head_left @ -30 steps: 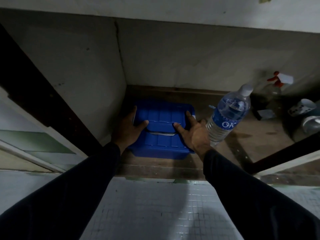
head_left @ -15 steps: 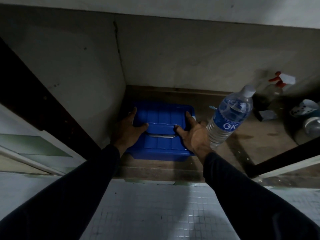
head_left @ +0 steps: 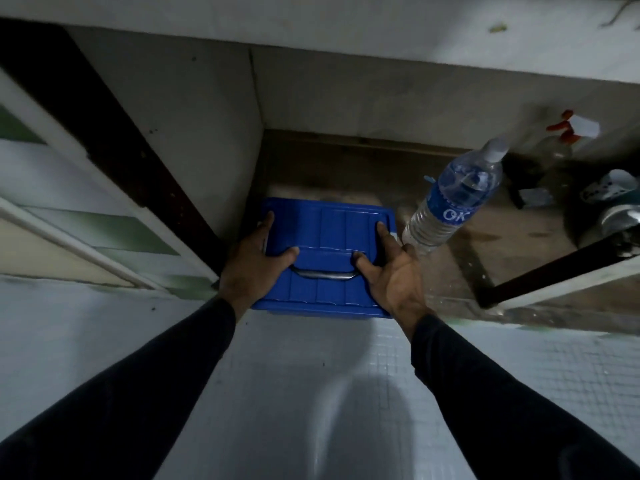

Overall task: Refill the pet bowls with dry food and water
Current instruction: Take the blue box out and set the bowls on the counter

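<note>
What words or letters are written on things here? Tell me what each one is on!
"OK" in white letters, on the blue label of the water bottle.
A line of smaller print above it on the same label: too blurred to read.
Blue box, which the left hand and the right hand grip by its sides: no writing to be seen.
Spray bottle and the other things at the far right: too dark and blurred to read.

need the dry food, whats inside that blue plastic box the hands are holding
Cannot be seen: the blue plastic box has its ribbed lid on, covering the contents. Visible on top are a grey handle and the left hand and right hand gripping its sides.
</note>
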### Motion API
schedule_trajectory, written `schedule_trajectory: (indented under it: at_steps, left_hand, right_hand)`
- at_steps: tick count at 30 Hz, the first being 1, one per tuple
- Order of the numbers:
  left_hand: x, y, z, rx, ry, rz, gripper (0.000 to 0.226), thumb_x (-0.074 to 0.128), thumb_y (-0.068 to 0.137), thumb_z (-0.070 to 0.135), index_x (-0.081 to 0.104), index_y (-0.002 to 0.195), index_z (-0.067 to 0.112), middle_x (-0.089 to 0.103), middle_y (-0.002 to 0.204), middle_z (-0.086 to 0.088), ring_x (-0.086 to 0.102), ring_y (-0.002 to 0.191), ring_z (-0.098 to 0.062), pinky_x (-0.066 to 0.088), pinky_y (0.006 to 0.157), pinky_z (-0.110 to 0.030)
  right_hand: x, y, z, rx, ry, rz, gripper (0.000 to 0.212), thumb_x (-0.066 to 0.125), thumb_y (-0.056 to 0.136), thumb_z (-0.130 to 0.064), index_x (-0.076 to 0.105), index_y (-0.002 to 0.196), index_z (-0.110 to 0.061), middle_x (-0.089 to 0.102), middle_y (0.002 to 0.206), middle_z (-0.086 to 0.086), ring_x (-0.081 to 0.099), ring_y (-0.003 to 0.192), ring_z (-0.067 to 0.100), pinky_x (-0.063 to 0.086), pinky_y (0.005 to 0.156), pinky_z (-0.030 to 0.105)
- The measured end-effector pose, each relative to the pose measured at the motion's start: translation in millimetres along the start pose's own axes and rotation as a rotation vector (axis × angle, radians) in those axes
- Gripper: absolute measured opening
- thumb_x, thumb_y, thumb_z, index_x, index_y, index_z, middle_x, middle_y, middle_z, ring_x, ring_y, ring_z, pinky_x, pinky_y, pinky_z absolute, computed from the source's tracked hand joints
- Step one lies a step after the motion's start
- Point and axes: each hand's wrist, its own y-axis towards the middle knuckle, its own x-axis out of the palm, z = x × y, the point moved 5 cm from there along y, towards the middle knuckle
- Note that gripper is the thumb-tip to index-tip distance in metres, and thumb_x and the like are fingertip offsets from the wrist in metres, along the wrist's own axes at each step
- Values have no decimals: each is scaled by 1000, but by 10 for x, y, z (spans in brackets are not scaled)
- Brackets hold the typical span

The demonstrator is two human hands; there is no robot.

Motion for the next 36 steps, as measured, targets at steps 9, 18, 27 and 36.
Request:
schedule_trajectory:
  at_steps: [9,18,27,36]
  left_hand:
    - [-429,-1179,281,-33,50,-2,93,81,80,55,33,159,38,45,157,7,43,136,-1,36,114,-19]
    - [-1145,-2300,1003,-76,67,-29,91,78,83,56,30,159,40,49,139,19,50,121,1,27,93,9]
    - [-2014,-2935,1981,-95,25,-9,91,82,81,53,35,157,38,42,140,21,47,119,11,33,91,9]
    - [-2816,-3261,2980,-66,14,-3,90,78,80,61,34,157,45,45,137,24,50,117,7,32,84,12]
  right_hand:
    - [-563,-1184,-172,37,-76,-39,82,66,82,-68,28,152,-50,40,106,-2,47,88,15,40,88,25]
    - [-1425,-2275,-747,80,-113,-126,80,59,85,-69,20,153,-52,37,107,-4,43,91,12,39,85,27]
    - [-2389,-2938,-1696,56,-137,-121,80,59,88,-65,21,156,-44,48,119,7,41,94,12,46,89,32]
    - [-3318,-3272,-2598,38,-131,-121,81,57,88,-67,16,155,-48,46,123,7,50,102,21,47,87,34]
